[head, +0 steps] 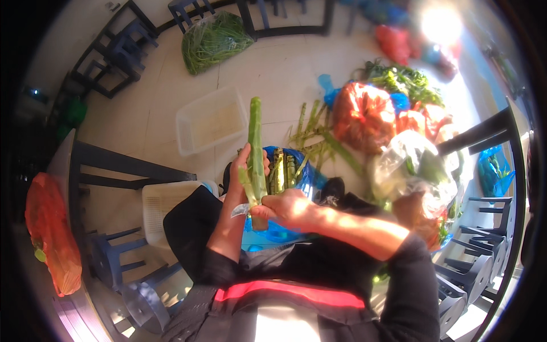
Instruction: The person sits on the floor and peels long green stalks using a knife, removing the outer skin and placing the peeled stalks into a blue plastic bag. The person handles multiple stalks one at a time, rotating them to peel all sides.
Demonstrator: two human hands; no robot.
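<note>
My left hand (pixel 240 164) is closed round a thick green vegetable stalk (pixel 256 149), likely stem lettuce, which stands nearly upright in front of me. Near the stalk's lower end, my right hand (pixel 284 207) grips a small knife whose blade (pixel 240 210) shows to the left of the stalk. A strip of green peel hangs at the stalk's left side, beside the blade. The knife's handle is hidden in my fingers. Behind the stalk, a blue plastic bag (pixel 304 171) holds several unpeeled stalks (pixel 278 171).
Long green peelings (pixel 312 134) lie on the tiled floor. A white plastic basket (pixel 181 139) lies ahead; another (pixel 164 213) is at left. Red bags (pixel 363 117) and a clear bag (pixel 404 171) crowd the right. A bag of greens (pixel 213 45) lies farther off. Stools (pixel 466 269) and table frames stand around.
</note>
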